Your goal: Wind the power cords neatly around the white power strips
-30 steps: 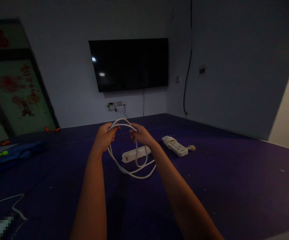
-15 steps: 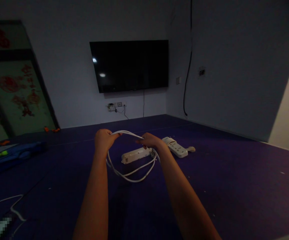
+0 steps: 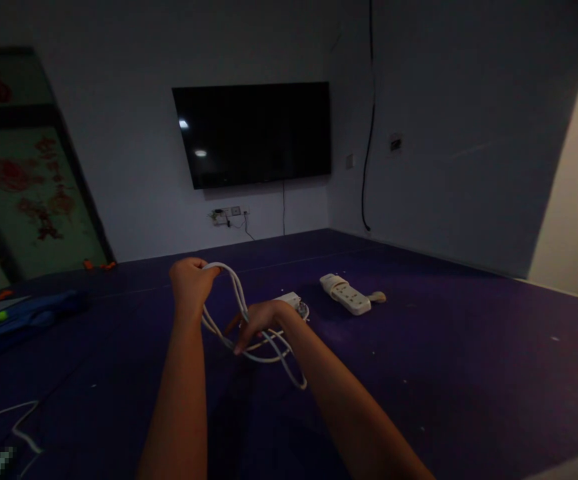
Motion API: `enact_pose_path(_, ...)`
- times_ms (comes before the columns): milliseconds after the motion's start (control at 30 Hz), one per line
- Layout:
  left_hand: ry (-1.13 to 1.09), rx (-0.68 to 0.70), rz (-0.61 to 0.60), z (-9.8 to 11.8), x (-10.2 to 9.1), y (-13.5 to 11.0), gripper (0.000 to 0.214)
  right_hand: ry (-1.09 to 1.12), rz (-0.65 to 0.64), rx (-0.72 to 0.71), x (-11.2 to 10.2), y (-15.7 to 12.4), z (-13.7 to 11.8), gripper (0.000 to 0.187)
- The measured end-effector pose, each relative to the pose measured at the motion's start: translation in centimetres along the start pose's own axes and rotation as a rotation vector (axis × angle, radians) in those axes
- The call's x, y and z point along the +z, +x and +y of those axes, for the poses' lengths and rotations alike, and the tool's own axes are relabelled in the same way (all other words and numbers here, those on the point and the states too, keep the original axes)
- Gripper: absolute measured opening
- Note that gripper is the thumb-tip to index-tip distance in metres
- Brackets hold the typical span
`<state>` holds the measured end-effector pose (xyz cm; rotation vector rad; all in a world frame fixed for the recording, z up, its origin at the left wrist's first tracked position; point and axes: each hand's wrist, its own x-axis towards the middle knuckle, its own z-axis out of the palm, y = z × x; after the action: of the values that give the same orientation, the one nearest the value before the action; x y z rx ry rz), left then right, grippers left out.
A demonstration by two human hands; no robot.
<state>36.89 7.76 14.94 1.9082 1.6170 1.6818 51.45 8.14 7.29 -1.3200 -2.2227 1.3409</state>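
Observation:
My left hand (image 3: pixel 192 283) is closed around a looped white power cord (image 3: pixel 239 288), pinching the top of the coil above the floor. My right hand (image 3: pixel 261 321) is lower and to the right, its fingers pointing down and bent about the cord's strands; part of its grip is hidden. Loops hang below both hands, and one end loop sticks out under the right wrist. Behind the right hand lies a white power strip (image 3: pixel 289 299), mostly covered by that hand. Farther right, a second white power strip (image 3: pixel 353 297) has its cord wound round one end.
The floor (image 3: pixel 449 360) is purple. A blue cloth (image 3: pixel 43 312) lies at left, with a white cable (image 3: pixel 23 427) nearer me. A television (image 3: pixel 253 137) hangs on the far wall above wall sockets (image 3: pixel 235 211). A black cable (image 3: pixel 369 147) hangs at the right.
My right hand has moved down and left along the cord, toward my left hand, and now covers much of the nearer power strip. The cord's loops have bunched closer together.

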Motion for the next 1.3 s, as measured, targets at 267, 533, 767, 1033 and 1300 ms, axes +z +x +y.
enact_pose_path(267, -0.433, -0.077, -0.044, -0.9, 0.1, 0.8, 0.022, 0.148, 0.211, -0.066, -1.0, 0.1, 0.2, 0.015)
enact_pose_path(533, -0.762, -0.348, -0.628, -1.4, 1.6, 0.1, 0.030, 0.497, 0.657, -0.368, -2.7, -1.3, -1.1, 0.020)
enact_pose_path(767, -0.883, -0.264, -0.679, -0.3, 5.2, -1.3, 0.022, 0.681, 0.842, -0.511, -2.9, -1.9, -2.2, 0.022)
enact_pose_path(1033, -0.933, 0.065, -0.558, 0.1, 5.6, -1.1, 0.036, 0.866, 0.748, -0.555, -2.3, -2.5, -3.7, 0.020)
enact_pose_path(1300, -0.693, 0.145, -0.359, -1.0, 3.4, 0.3, 0.032, 0.917, 0.797, -0.328, -2.4, -3.9, -4.6, 0.036)
